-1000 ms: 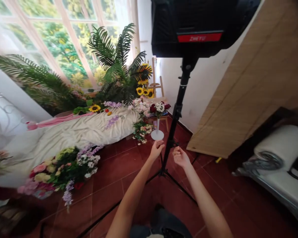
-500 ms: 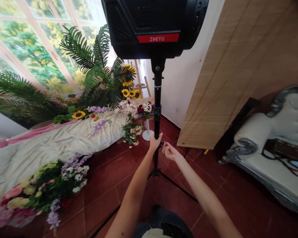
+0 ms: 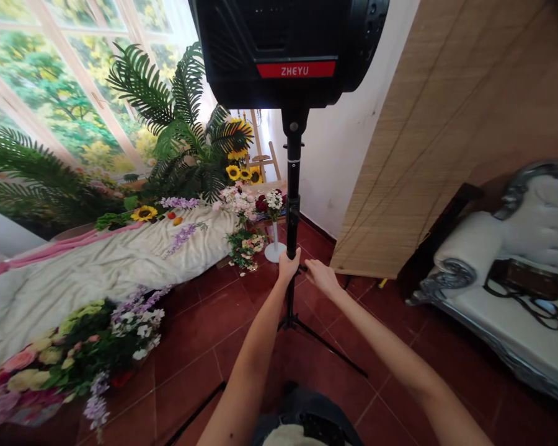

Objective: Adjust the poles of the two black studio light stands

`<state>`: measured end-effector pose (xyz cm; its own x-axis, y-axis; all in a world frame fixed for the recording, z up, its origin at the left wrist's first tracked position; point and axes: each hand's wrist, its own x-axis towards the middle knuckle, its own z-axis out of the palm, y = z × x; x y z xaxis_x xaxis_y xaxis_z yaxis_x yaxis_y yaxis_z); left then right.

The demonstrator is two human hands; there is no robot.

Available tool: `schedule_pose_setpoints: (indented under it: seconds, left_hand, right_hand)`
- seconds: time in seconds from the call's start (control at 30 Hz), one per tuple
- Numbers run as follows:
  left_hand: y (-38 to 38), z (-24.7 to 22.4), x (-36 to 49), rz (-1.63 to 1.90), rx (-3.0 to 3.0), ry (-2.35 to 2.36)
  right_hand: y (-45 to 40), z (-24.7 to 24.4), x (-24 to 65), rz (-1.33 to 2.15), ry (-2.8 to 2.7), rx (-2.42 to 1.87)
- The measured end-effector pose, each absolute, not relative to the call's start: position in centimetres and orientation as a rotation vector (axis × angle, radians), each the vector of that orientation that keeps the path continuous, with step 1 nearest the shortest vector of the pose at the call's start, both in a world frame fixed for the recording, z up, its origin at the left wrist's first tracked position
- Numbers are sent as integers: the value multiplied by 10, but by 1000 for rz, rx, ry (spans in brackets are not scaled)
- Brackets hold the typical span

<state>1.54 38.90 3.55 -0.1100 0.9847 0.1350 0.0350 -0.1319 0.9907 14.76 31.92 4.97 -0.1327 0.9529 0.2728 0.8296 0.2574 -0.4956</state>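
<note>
The left hand (image 3: 288, 266) was closed around the black pole of the light stand (image 3: 293, 179), with the thumb lying upward along it, so this grip was narrow and full. The right hand (image 3: 322, 277) was just to the right of the same pole, with its fingers bent toward a small dark knob (image 3: 302, 269). Its fingertips were at the knob or very near to it; I cannot tell if they pinched it.

The light stand stood upright in front of the person, between the 2 forearms, on the red tiled floor (image 3: 232, 303). A thin leg (image 3: 335, 350) spread from its base toward the lower right. On its top sat a big black lamp (image 3: 279, 37), which carried a red label (image 3: 296, 70) with the white letters ZHEYU.

Behind the left hand there was a white pedestal (image 3: 275, 238) with flowers above it. Farther left, a white cloth (image 3: 204, 238) lay in folds, and on it were 1 sunflower (image 3: 144, 214) and purple blossoms (image 3: 183, 236). A large bouquet (image 3: 88, 353) was in front of the cloth. On the right side, a brown bag (image 3: 523, 279) rested on a pale sofa (image 3: 534, 238).
</note>
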Motion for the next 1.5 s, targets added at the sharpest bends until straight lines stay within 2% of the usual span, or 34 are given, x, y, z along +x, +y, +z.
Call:
schedule_pose_setpoints:
  seconds: [0.1, 0.23, 0.3, 0.5, 0.77, 0.93, 1.17, 1.5]
  left_hand:
    - [389, 35, 16, 1388, 1373, 1262]
    - [388, 36, 15, 1407, 1414, 1266]
    - [387, 37, 15, 1402, 1421, 1275]
    - [386, 39, 17, 1393, 1374, 1246]
    - [387, 34, 16, 1427, 1400, 1103]
    - [386, 38, 15, 1361, 1404, 1206]
    - [376, 47, 14, 1373, 1271, 1136]
    - [374, 24, 8, 1395, 1324, 1010]
  right_hand:
    - [318, 46, 149, 369, -1929, -1673]
    - [323, 34, 147, 861, -1706, -1656]
    - [325, 32, 146, 961, -1657, -1594]
    - [320, 61, 141, 552, -1743, -1297]
    - [349, 182, 105, 411, -1573, -1051]
    - [370, 220, 94, 278, -1706, -1112]
    - [374, 213, 102, 267, -1825, -1081]
    - [364, 143, 89, 208, -1747, -1388]
